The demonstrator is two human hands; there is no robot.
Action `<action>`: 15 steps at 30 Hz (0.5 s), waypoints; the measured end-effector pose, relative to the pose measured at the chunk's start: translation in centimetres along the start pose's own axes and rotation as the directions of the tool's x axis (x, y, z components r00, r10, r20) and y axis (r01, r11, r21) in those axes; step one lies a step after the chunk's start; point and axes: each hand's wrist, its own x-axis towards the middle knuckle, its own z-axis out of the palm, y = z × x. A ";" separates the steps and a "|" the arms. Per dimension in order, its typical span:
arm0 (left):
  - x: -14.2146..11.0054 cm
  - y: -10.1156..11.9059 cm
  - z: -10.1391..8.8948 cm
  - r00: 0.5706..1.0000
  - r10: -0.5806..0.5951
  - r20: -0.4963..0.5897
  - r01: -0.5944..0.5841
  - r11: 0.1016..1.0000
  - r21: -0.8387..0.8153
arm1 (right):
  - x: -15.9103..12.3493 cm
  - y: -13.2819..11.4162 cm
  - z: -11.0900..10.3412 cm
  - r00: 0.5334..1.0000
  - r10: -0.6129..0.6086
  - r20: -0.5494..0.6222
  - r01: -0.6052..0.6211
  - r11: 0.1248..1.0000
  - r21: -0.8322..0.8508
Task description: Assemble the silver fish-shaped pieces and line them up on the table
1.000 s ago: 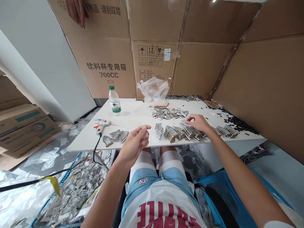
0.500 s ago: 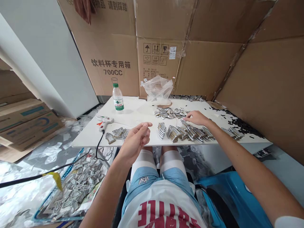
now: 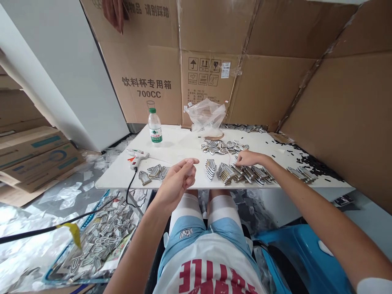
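My left hand [image 3: 180, 173] hovers over the table's front edge, fingers curled and thumb pressed to the forefinger. Whatever is in that pinch, if anything, is hidden. At the back of a row of flat silver pieces with pointed ends [image 3: 249, 174], my right hand [image 3: 250, 158] reaches down with its fingertips together. They touch the row, but I cannot tell whether a piece is gripped. A small separate stack of such pieces [image 3: 210, 169] stands between my hands. Behind lies a loose heap of them [image 3: 222, 146]. More pieces [image 3: 153, 172] lie left of my left hand.
A white glue gun [image 3: 136, 158] with a black cord lies at the left of the white table [image 3: 180, 141]. Behind it stands a water bottle [image 3: 155, 127]. A clear plastic bag [image 3: 206, 114] sits at the back. Small black bits [image 3: 309, 161] are scattered right. A blue-rimmed tray [image 3: 105, 234] holds many pieces.
My right hand has lowered and its fingertips now reach into the back of the row of silver pieces. My left hand keeps its pinch. The whole view has shifted slightly.
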 end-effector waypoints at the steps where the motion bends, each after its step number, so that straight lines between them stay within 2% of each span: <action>1: 0.0 0.0 0.0 1.000 0.000 0.001 0.000 1.000 0.000 | 0.0 -0.1 0.0 1.000 0.000 0.027 0.000 1.000 -0.010; 7: 0.1 -0.2 -0.1 1.000 0.005 0.008 -0.005 1.000 0.024 | -0.3 -0.8 0.0 0.994 -0.002 0.106 0.009 0.997 -0.070; 15: 0.1 -0.3 -0.2 1.000 0.003 0.014 -0.003 1.000 0.029 | -1.5 -2.2 -0.3 1.000 -0.020 0.021 0.024 0.984 -0.179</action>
